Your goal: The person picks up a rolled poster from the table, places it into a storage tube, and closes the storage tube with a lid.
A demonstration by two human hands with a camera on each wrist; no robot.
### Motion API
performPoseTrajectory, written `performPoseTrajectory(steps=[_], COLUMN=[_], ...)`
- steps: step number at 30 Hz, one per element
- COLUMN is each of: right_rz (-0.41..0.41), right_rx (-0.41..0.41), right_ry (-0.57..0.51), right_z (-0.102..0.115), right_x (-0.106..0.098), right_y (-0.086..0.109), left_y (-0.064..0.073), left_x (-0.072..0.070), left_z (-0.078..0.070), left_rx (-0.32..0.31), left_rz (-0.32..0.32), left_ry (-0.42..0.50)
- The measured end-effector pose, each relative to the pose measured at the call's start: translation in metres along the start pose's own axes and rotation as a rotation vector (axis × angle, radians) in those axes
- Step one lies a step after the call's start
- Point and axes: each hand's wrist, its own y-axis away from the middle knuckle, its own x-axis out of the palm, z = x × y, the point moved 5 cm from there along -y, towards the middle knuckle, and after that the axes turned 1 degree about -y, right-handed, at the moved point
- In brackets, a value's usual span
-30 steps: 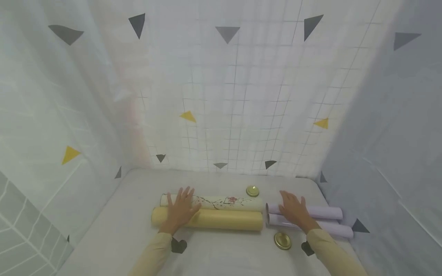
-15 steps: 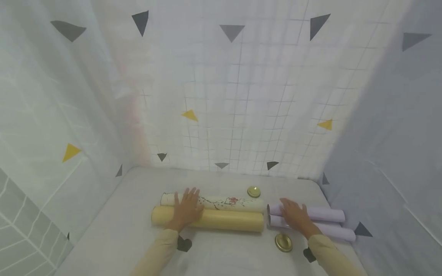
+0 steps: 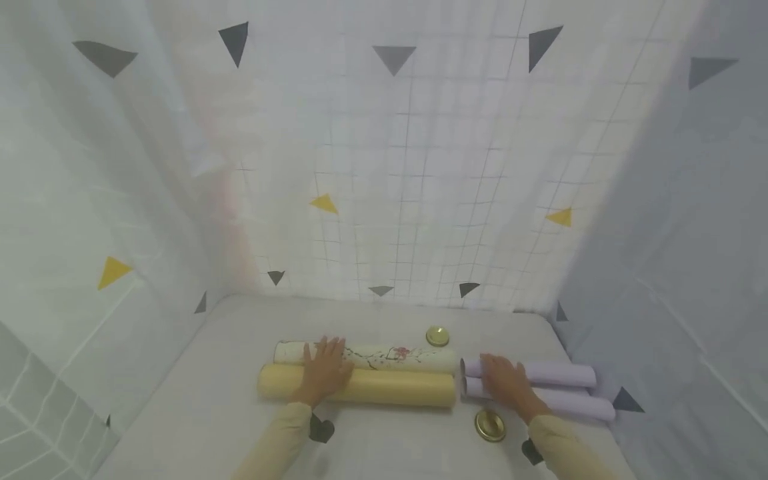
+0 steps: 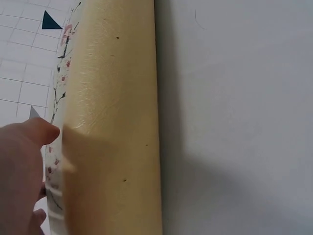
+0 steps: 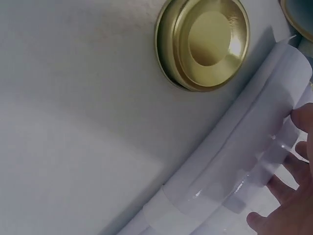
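My left hand (image 3: 326,375) rests with spread fingers on two tubes lying side by side. The near one is a plain yellow tube (image 3: 399,389); the far one is a white tube (image 3: 375,357) with a printed blossom branch. In the left wrist view, the thumb (image 4: 41,131) lies by the white tube. My right hand (image 3: 507,381) lies across two pale lilac rolls (image 3: 564,373), its fingers relaxed and touching them near their left ends. The right wrist view shows the rolls' glossy surface (image 5: 234,147) under the fingers, partly hidden by the hand.
One round gold lid (image 3: 490,425) lies in front of the lilac rolls. Another gold lid (image 3: 437,335) sits behind the white tube. The white-covered table (image 3: 384,440) meets a patterned curtain (image 3: 384,167) at the back and sides.
My left hand has shifted slightly right along the tubes. The right hand has come down onto the lilac rolls. The tubes, rolls and lids keep their places.
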Motion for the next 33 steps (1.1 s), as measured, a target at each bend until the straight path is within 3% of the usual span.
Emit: performPoseTrajectory(steps=[5, 10, 17, 24, 30, 33], right_rz=[-0.062, -0.066, 0.035, 0.106, 0.18, 0.178], right_rx=[-0.031, -0.03, 0.038, 0.079, 0.103, 0.096], right_ry=[0.066, 0.078, 0.088, 0.07, 0.08, 0.093], right_z=[-0.018, -0.016, -0.002, 0.0, 0.002, 0.004], right_x=[0.025, 0.017, 0.0, -0.002, 0.002, 0.002], right_y=[-0.006, -0.008, -0.004, -0.013, -0.016, -0.017], left_y=[-0.005, -0.01, -0.009, -0.015, -0.024, -0.025], left_x=[0.016, 0.015, 0.007, 0.009, 0.02, 0.023], left_z=[0.009, 0.002, -0.01, -0.007, 0.0, 0.002], left_rx=[0.005, 0.015, -0.004, -0.026, -0.009, -0.012], left_rz=[-0.029, -0.035, 0.014, 0.023, -0.038, -0.074], left_ry=[-0.047, -0.01, 0.023, 0.024, -0.013, -0.036])
